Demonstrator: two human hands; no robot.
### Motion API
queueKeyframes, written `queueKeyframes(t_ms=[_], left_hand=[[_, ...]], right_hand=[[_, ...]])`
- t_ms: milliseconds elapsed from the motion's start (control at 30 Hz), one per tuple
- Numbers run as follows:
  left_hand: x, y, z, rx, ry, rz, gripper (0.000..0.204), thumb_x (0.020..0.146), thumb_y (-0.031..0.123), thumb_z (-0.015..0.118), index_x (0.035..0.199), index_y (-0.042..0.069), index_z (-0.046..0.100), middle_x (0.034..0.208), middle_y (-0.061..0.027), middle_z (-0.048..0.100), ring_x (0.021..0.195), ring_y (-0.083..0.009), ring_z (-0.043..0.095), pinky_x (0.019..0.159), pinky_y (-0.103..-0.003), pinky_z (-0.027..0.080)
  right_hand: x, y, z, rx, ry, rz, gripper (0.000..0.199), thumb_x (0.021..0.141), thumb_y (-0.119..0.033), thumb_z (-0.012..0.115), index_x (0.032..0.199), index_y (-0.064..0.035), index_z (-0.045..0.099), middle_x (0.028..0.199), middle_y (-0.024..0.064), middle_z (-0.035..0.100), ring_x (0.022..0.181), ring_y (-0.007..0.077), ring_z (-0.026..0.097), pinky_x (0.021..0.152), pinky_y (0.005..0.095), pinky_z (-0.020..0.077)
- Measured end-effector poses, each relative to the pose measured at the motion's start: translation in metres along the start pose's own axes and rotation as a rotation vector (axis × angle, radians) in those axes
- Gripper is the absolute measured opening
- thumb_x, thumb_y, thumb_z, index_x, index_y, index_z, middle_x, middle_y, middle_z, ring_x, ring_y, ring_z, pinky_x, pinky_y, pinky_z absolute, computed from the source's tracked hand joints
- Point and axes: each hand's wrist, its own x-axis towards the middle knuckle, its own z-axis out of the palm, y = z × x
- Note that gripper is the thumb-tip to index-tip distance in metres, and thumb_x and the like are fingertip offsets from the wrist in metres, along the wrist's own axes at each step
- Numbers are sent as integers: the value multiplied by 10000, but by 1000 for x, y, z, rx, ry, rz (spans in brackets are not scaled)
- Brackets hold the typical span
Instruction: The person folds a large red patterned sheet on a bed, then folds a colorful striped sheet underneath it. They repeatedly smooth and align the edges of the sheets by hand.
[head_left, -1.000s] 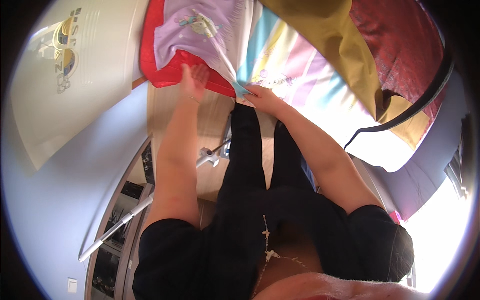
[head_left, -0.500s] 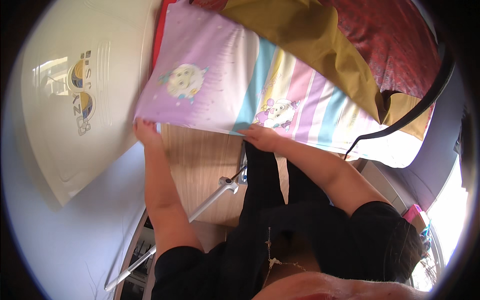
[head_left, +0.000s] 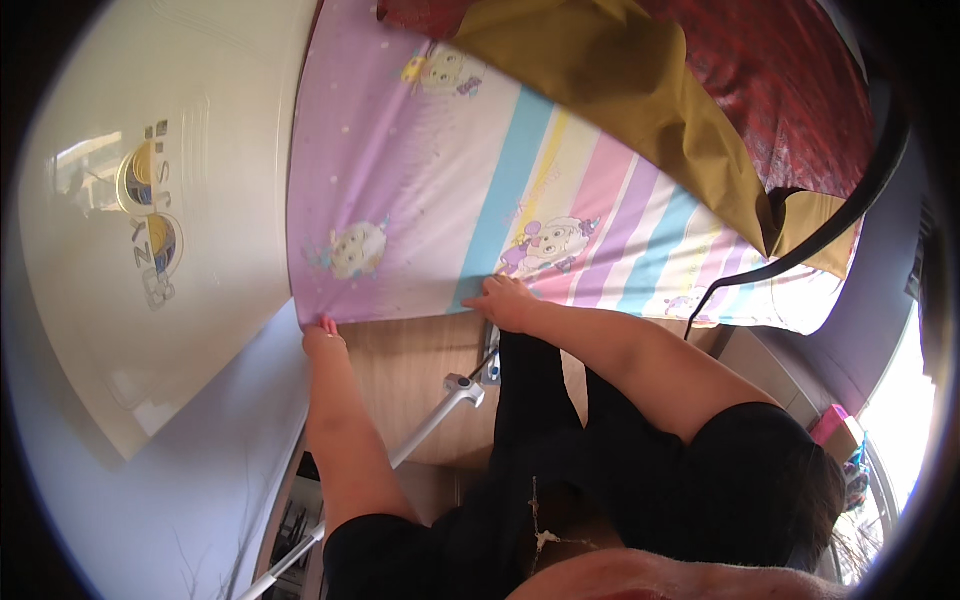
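Observation:
A pastel bed sheet (head_left: 430, 190) with purple, white, teal and pink areas and cartoon sheep lies over the bed. At its near left corner, beside the cream headboard, my left hand (head_left: 325, 338) is closed on the sheet's edge, its fingertips partly hidden. Farther right along the same edge, my right hand (head_left: 505, 303) rests on a teal stripe with bent fingers gripping the fabric. Small creases run out from both hands.
The cream glossy headboard (head_left: 90, 250) stands on the left. A mustard cloth (head_left: 620, 90) and dark red bedding (head_left: 780, 90) are heaped at the back right. A black strap (head_left: 830, 235) curves across the right. Below lie wood-look flooring (head_left: 400, 370) and a white metal pole (head_left: 430, 425).
Both hands have come nearer to me, drawing the sheet's near edge down. The sheet is spread flatter, with another sheep print showing and the red strip beside the headboard covered.

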Motion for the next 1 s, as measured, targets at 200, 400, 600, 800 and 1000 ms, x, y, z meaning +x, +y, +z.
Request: queueKeyframes(t_ms=[200,400,600,800,1000], left_hand=[[-30,3,20,48,-111,-49,303,907,237,470,1092,-3,469,943,-106,562,771,-193,582,750,-275,516],[-108,45,99,506,-384,277,340,877,171,554,1172,23,474,945,-67,569,740,-154,581,622,-254,487],[-108,101,182,628,-691,823,230,854,167,574,1020,9,590,851,-46,605,731,-146,576,654,-263,477],[-219,162,310,984,-691,1223,276,848,263,555,1014,52,615,892,-120,658,844,-223,627,754,-333,484],[-205,184,407,1229,-715,1409,408,828,256,543,1166,29,552,1116,-208,597,1055,-340,565,907,-386,446]], right_hand=[[-1,9,7,71,39,46,316,888,-284,493,1189,-314,582,1018,111,508,1041,294,501,878,413,435],[-10,26,12,133,-27,60,320,881,-284,484,1179,-269,599,1040,148,531,1022,324,532,879,400,440],[3,13,5,179,-164,-49,351,896,-343,468,1217,-250,575,1050,168,535,1033,348,532,897,407,427],[6,27,-11,378,-255,-89,471,856,-374,533,1274,-157,516,1109,206,597,1016,358,574,890,436,435],[59,0,-93,547,301,176,415,849,-297,562,1211,-95,542,1043,177,595,912,341,598,810,421,472]])
